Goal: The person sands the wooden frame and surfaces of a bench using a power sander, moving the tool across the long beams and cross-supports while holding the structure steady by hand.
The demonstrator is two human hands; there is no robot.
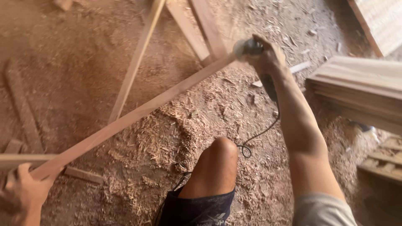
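At lower left, our left hand (23, 190): fingers wrapped shut around the near end of a long wooden slat (134, 113), raising that end off the ground so the length runs up and to the right, clear of the debris.
Beneath and behind it: loose timber strips (136, 58) lying on the sawdust floor (83, 62), plus a short offcut (83, 175) near the held end.
Centre: shavings heaped under the slat; our bare knee (217, 163), bent forward, with a black power cord (255, 138) trailing past it.
Upper centre-right: our right hand (266, 56), arm at full stretch, closed on a handheld power tool (251, 47) whose head meets the slat's far end; the tool type we cannot tell, being blurred.
At right: stacked boards (360, 90), well apart from the work, and a pale panel (383, 21) at the top corner.
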